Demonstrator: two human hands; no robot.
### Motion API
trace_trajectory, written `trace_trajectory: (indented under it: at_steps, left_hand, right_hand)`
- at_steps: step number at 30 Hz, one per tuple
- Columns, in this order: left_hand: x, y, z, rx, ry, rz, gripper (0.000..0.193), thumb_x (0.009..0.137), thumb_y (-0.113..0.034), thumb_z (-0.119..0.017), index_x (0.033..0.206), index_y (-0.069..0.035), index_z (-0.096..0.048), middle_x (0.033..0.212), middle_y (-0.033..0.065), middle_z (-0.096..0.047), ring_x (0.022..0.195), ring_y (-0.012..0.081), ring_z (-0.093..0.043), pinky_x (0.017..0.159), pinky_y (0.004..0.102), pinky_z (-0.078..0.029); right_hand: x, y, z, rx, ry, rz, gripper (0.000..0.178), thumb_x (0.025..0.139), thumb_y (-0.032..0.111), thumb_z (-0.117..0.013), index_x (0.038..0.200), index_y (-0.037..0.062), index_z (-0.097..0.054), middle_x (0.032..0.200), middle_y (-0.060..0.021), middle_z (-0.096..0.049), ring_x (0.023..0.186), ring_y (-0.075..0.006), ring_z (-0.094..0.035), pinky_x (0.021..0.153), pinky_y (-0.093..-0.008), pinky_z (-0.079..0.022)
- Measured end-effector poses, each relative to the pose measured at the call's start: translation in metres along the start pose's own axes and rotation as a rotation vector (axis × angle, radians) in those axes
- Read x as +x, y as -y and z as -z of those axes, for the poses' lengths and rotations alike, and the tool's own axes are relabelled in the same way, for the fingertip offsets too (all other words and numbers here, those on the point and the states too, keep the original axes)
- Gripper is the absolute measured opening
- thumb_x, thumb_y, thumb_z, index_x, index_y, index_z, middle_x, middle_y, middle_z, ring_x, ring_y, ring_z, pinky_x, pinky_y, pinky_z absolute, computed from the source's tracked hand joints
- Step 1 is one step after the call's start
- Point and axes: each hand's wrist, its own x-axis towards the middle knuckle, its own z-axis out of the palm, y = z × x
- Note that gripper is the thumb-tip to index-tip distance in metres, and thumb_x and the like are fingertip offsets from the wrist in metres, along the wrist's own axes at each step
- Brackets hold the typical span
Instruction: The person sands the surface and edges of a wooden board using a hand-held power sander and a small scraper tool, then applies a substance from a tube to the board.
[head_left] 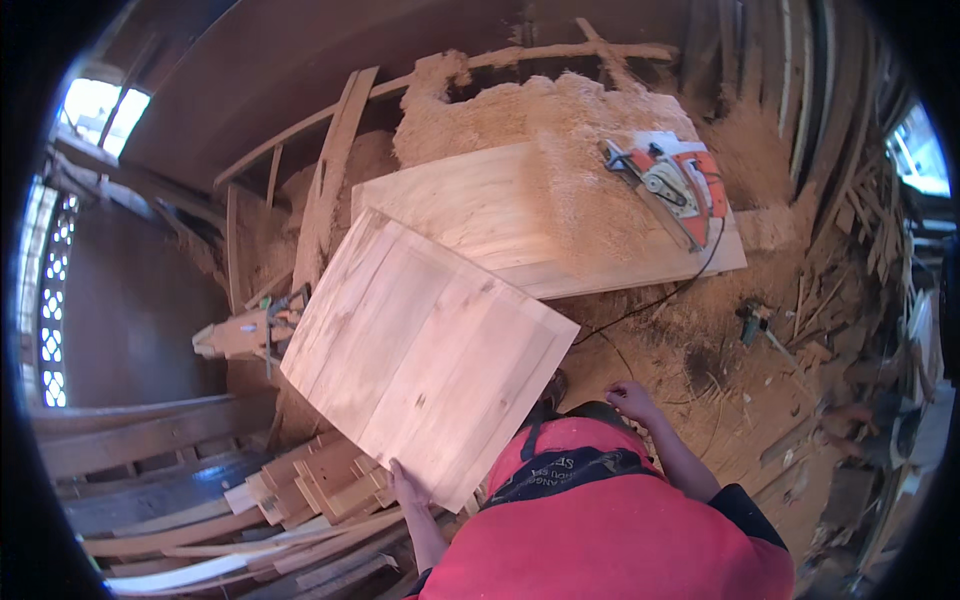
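Panel of pale, rectangular, jointed wood [430,350] sits ten o'clock from red-clad torso [600,535], left hand [408,487] gripping its near-left edge, seemingly to steady it; right hand [630,400] curls loosely, cannot tell whether around anything; orange-and-silver electric planer [680,190] rests at one o'clock.

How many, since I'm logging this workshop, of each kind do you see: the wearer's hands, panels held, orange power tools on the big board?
Hands: 2 (left hand, right hand)
Held panel: 1
Orange power tool on the big board: 1
Total: 4
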Motion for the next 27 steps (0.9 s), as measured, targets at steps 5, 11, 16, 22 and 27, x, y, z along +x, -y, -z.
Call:
trace_trajectory:
  at_steps: [5, 11, 16, 22, 27]
  left_hand:
    - [0.007, 0.059, -0.079, 0.047, -0.084, -0.048, 0.037, 0.105, -0.030, -0.054, 0.133, -0.006, -0.050, 0.125, 0.0110, -0.061, 0.117, 0.0236, -0.058, 0.102, 0.0395, -0.050]
    - [-0.022, 0.085, -0.223, 0.135, 0.210, 0.297, 0.047, 0.105, -0.027, -0.054, 0.148, -0.019, -0.037, 0.123, 0.0080, -0.059, 0.106, 0.0209, -0.064, 0.098, 0.0426, -0.054]
    - [0.074, 0.075, -0.209, -0.085, 0.226, 0.157, 0.059, 0.101, -0.059, -0.045, 0.141, -0.017, -0.047, 0.117, 0.0087, -0.065, 0.106, 0.0242, -0.063, 0.088, 0.0432, -0.056]
    - [0.185, -0.046, -0.181, -0.040, -0.106, 0.002, 0.057, 0.103, -0.052, -0.045, 0.140, -0.008, -0.048, 0.129, 0.0103, -0.060, 0.116, 0.0278, -0.060, 0.100, 0.0443, -0.051]
    - [0.195, -0.020, -0.153, -0.204, -0.048, 0.042, 0.043, 0.107, -0.037, -0.048, 0.136, -0.005, -0.050, 0.131, 0.0108, -0.061, 0.118, 0.0255, -0.061, 0.102, 0.0466, -0.050]
  right_hand:
    - [0.030, 0.023, -0.004, -0.059, 0.036, 0.072, 0.033, 0.094, 0.024, -0.067, 0.114, -0.0021, -0.069, 0.089, -0.0079, -0.071, 0.077, -0.0145, -0.068, 0.064, -0.0288, -0.054]
    - [0.049, 0.081, -0.016, -0.084, 0.006, 0.223, 0.045, 0.099, 0.038, -0.063, 0.118, -0.0021, -0.066, 0.094, -0.0089, -0.071, 0.079, -0.0153, -0.067, 0.067, -0.0300, -0.054]
    - [0.069, 0.090, -0.043, 0.391, -0.017, 0.048, 0.047, 0.103, 0.044, -0.055, 0.124, 0.0021, -0.056, 0.106, -0.0090, -0.066, 0.086, -0.0197, -0.069, 0.066, -0.0331, -0.057]
    - [0.100, 0.084, -0.049, 0.506, -0.047, 0.058, 0.031, 0.103, 0.032, -0.060, 0.114, 0.0036, -0.057, 0.100, -0.0079, -0.068, 0.079, -0.0190, -0.071, 0.064, -0.0320, -0.058]
    - [0.084, 0.076, -0.049, 0.588, -0.141, 0.073, 0.028, 0.102, 0.028, -0.060, 0.115, 0.0037, -0.058, 0.094, -0.0067, -0.069, 0.075, -0.0178, -0.071, 0.060, -0.0294, -0.056]
